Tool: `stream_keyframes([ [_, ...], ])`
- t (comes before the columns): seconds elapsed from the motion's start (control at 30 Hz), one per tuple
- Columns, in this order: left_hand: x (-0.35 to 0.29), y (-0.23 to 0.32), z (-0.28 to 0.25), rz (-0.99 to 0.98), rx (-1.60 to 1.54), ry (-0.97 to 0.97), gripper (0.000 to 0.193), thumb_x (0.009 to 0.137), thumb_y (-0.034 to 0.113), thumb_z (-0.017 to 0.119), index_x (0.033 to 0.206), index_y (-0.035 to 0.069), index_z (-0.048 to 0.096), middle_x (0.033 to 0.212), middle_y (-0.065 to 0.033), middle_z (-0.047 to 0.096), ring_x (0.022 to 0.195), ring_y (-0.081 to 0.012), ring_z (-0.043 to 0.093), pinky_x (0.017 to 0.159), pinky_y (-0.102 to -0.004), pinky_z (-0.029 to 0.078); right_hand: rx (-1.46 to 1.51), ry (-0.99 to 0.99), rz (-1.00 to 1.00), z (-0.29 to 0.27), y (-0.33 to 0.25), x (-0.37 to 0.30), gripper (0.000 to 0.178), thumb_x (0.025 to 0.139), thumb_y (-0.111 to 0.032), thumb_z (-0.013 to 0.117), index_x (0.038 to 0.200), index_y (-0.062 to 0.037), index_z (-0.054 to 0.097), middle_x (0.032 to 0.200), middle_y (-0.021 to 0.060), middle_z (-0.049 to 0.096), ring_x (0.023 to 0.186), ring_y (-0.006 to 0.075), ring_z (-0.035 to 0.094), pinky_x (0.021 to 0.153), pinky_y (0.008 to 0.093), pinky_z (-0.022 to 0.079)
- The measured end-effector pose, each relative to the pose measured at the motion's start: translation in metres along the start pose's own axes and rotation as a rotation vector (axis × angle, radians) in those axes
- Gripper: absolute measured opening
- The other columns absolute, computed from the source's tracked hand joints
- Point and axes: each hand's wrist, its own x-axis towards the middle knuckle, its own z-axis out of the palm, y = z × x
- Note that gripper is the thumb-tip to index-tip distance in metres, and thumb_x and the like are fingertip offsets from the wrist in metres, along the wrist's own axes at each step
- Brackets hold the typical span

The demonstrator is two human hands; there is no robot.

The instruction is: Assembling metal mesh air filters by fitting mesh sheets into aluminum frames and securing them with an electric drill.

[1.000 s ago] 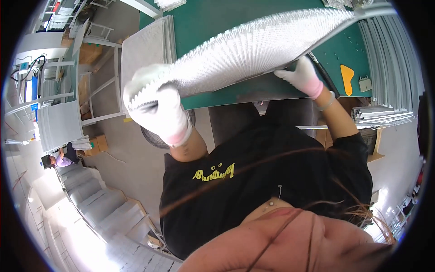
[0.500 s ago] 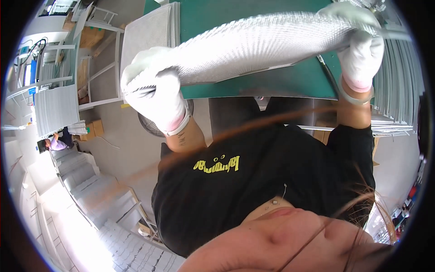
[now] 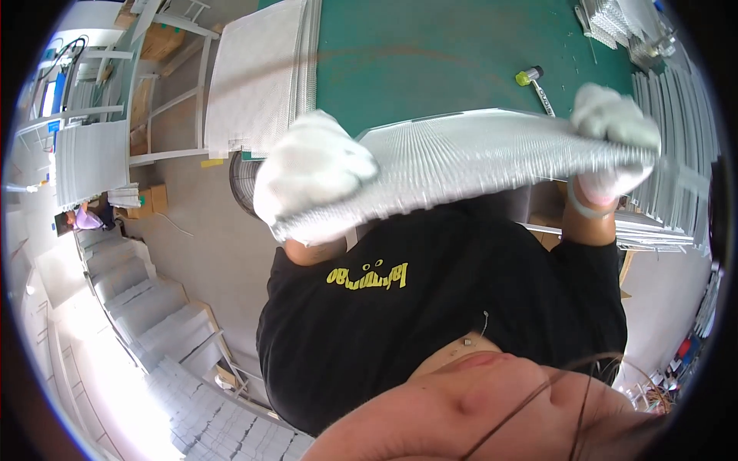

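We gripped the silver pleated panel [image 3: 461, 161] by its ends, left hand [image 3: 314, 173] and right hand [image 3: 617, 134], across the near edge of the green bench [image 3: 400, 69]; light, even hold looked best against crushing.

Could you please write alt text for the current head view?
White-gloved left hand and right hand grip opposite ends of a silvery pleated panel at a green table. A mallet lies there; pale sheets are stacked at left.
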Motion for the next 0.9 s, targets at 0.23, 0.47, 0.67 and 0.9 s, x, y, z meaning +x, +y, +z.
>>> stream_keyframes([
  [0.23,-0.042,0.018,-0.011,-0.225,-0.276,-0.612,0.025,0.088,0.023,0.058,0.097,0.005,0.073,0.095,-0.0112,0.070,0.088,-0.0254,0.069,0.078,-0.0390,0.056,0.364,-0.557,-0.390,-0.018,-0.001,-0.024,0.060,0.103,-0.038,0.053,0.053,-0.0145,0.029,0.055,0.0020,0.046,0.041,0.0105,0.050,0.033,0.0237,0.028],
  [0.47,-0.098,-0.018,-0.008,-0.651,0.510,-0.814,0.044,0.082,0.018,0.065,0.124,0.008,0.064,0.128,-0.0106,0.061,0.120,-0.0293,0.058,0.095,-0.0434,0.048,0.287,-0.401,-0.319,0.009,-0.012,-0.056,0.035,0.104,-0.032,0.047,0.080,-0.0081,0.041,0.075,0.0068,0.053,0.055,0.0156,0.056,0.053,0.0260,0.040],
  [0.67,-0.116,-0.041,-0.015,-0.778,0.788,-0.928,0.042,0.083,0.016,0.064,0.125,0.011,0.065,0.117,-0.0093,0.062,0.110,-0.0289,0.060,0.091,-0.0420,0.049,0.200,-0.257,-0.263,-0.018,-0.029,-0.100,0.027,0.105,-0.026,0.042,0.107,-0.0016,0.054,0.096,0.0117,0.060,0.068,0.0207,0.063,0.073,0.0284,0.052],
  [0.9,-0.135,-0.055,-0.018,-0.730,0.693,-0.749,0.039,0.079,0.006,0.067,0.117,0.015,0.070,0.110,-0.0098,0.064,0.105,-0.0297,0.061,0.090,-0.0412,0.050,0.231,-0.262,-0.267,-0.024,-0.017,-0.104,0.029,0.106,-0.028,0.038,0.095,-0.0038,0.051,0.083,0.0114,0.059,0.055,0.0164,0.056,0.052,0.0238,0.040],
])
